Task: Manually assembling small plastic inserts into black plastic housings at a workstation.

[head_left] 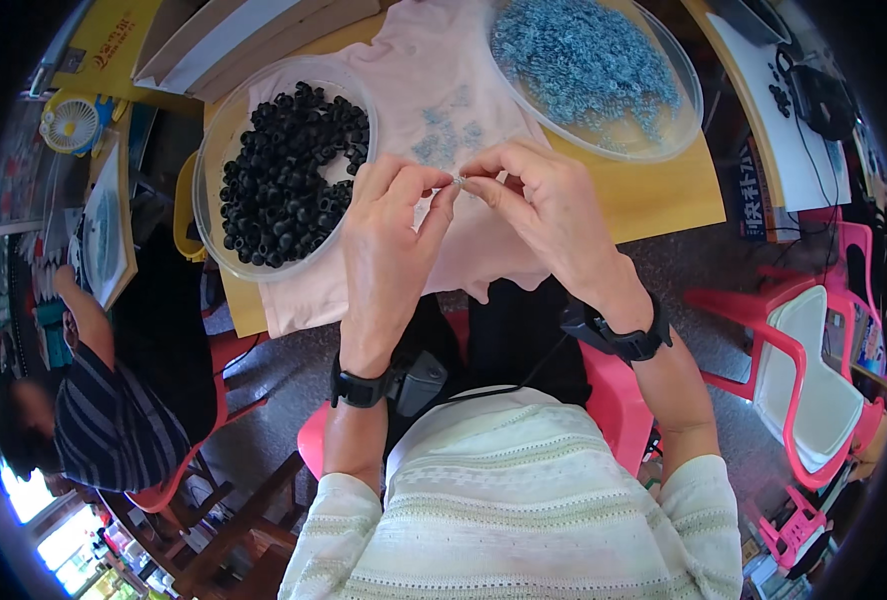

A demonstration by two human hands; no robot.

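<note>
Over the pale pink cloth (344, 300), my left hand (389, 215) and my right hand (554, 205) meet fingertip to fingertip. Both are closed in a pinch on one small pale piece (459, 182), too small to tell its kind. Left of my left hand is a round clear tray (204, 185) holding many small black hollow parts (284, 175). Beyond my right hand, another round clear tray (679, 140) is heaped with small bluish see-through parts (584, 60). A loose scatter of similar bluish bits (444, 135) lies on the cloth just past my fingertips.
The yellow table (664, 195) carries the cloth and trays, with a cardboard box (234, 50) at the far left. A seated person in a striped top (119, 415) is at the left. Pink-red chairs (794, 370) stand at the right. A wrist device (364, 388) is on each arm.
</note>
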